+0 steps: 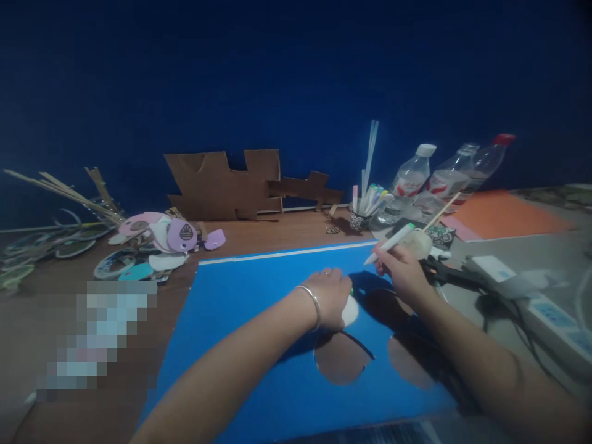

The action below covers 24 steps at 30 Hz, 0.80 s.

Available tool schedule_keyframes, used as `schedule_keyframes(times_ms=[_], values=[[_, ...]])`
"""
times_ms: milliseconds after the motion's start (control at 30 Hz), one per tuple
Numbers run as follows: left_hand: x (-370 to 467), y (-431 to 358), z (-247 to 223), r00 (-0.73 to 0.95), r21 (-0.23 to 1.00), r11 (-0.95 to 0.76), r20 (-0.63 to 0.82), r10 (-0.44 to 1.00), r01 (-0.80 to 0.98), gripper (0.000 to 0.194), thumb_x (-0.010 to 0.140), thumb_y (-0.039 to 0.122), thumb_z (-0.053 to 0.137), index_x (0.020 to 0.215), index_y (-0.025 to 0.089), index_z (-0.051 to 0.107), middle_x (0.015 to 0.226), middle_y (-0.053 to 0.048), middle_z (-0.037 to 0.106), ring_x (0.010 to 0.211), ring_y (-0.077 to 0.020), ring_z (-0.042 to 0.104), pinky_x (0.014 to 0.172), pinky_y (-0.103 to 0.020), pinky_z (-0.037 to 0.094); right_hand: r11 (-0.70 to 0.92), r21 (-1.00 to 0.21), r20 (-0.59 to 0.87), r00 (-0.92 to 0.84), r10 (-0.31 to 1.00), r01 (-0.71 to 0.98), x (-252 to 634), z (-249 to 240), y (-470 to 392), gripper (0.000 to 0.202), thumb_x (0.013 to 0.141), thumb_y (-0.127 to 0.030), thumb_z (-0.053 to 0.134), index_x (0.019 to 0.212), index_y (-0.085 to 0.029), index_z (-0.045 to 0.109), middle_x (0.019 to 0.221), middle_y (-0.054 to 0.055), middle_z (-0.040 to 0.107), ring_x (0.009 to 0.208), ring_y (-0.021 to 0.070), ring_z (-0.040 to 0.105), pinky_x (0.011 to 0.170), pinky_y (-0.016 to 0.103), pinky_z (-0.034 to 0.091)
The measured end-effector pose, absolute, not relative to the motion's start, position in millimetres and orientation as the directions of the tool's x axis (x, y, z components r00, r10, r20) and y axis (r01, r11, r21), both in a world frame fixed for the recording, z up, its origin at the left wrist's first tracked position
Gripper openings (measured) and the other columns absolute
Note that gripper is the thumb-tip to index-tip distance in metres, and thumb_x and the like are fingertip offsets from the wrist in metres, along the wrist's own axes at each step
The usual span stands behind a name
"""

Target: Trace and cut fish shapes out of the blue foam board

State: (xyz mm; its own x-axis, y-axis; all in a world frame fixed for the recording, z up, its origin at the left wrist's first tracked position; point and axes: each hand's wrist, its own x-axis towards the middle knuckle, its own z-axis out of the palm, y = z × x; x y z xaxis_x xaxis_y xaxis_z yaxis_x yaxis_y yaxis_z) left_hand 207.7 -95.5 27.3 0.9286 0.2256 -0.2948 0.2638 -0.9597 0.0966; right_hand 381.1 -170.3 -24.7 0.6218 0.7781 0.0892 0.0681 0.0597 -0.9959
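The right hand (404, 271) pinches a slim white plastic marker with a green end (392, 243) between thumb and fingers, low on the barrel, the tip aimed down and left above the sheet; whether tip and surface touch, I cannot tell. The marker should be light, stiff and a little slick, best held on the barrel close behind the tip, where it is now. The left hand (329, 299) lies palm down over a flat, rounded white piece (350, 311), which shows beyond the fingers; they cover too much to say whether they grip or merely press it. That piece looks light, thin and apt to slide, so spread fingers on its face would suit it better than a pinch. Beneath both is a large matte blue sheet (245, 314), probably foam or card, bendable and weakest at the narrow strips between its rounded cut-out holes (345, 359); its broad uncut left side is the safer hold. Farther out stand a patterned cup of pens (358, 221) and clear plastic bottles with red-and-white labels (411, 179).
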Motion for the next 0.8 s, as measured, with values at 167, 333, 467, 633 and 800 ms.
schedule_keyframes(times_ms=[167, 333, 467, 633, 800], values=[[209, -98, 24, 0.933, 0.126, -0.958, -0.291, 0.211, 0.256, 0.061, 0.060, 0.050, 0.066, 0.107, 0.014, 0.048, 0.110, -0.015, 0.052, 0.100, -0.0306, 0.051, 0.077, -0.040, 0.046, -0.016, -0.994, 0.058, 0.631, 0.774, 0.110, 375, -19, -172, 0.030, 0.073, -0.046, 0.060, 0.082, -0.019, 0.056, 0.056, -0.003, 0.048, 0.050, 0.0111, 0.044, 0.048, 0.025, 0.037], [211, -103, 20, 0.928, 0.118, -0.963, -0.318, 0.196, 0.244, 0.059, 0.060, 0.042, 0.067, 0.108, 0.014, 0.047, 0.109, -0.014, 0.050, 0.099, -0.0306, 0.051, 0.074, -0.039, 0.047, -0.014, -0.996, 0.042, 0.627, 0.778, 0.083, 376, -21, -172, 0.025, 0.074, -0.042, 0.061, 0.080, -0.019, 0.056, 0.055, -0.004, 0.048, 0.051, 0.0105, 0.043, 0.049, 0.025, 0.036], [207, -86, 34, 0.927, 0.136, -0.958, -0.316, 0.200, 0.253, 0.057, 0.059, 0.037, 0.066, 0.107, 0.014, 0.046, 0.108, -0.013, 0.049, 0.096, -0.0282, 0.050, 0.073, -0.036, 0.047, 0.000, -0.998, 0.036, 0.646, 0.762, 0.055, 377, -21, -173, 0.026, 0.072, -0.043, 0.062, 0.079, -0.019, 0.056, 0.054, -0.004, 0.049, 0.049, 0.0105, 0.042, 0.048, 0.025, 0.036], [187, -36, 61, 0.887, 0.223, -0.883, -0.317, 0.336, 0.414, 0.058, 0.063, 0.048, 0.060, 0.109, 0.017, 0.043, 0.110, -0.008, 0.047, 0.096, -0.0226, 0.049, 0.077, -0.032, 0.045, 0.027, -0.999, 0.034, 0.610, 0.791, 0.021, 376, -23, -173, 0.023, 0.071, -0.040, 0.063, 0.077, -0.020, 0.053, 0.053, -0.005, 0.047, 0.049, 0.0113, 0.043, 0.047, 0.025, 0.035], [169, 7, 57, 0.774, 0.083, -0.786, -0.266, 0.575, 0.613, 0.059, 0.062, 0.043, 0.062, 0.111, 0.016, 0.044, 0.113, -0.010, 0.047, 0.100, -0.0243, 0.049, 0.083, -0.033, 0.043, 0.043, -0.994, 0.090, 0.542, 0.836, 0.100, 375, -23, -173, 0.021, 0.071, -0.039, 0.062, 0.074, -0.021, 0.052, 0.055, -0.004, 0.047, 0.050, 0.0120, 0.043, 0.048, 0.026, 0.035]])
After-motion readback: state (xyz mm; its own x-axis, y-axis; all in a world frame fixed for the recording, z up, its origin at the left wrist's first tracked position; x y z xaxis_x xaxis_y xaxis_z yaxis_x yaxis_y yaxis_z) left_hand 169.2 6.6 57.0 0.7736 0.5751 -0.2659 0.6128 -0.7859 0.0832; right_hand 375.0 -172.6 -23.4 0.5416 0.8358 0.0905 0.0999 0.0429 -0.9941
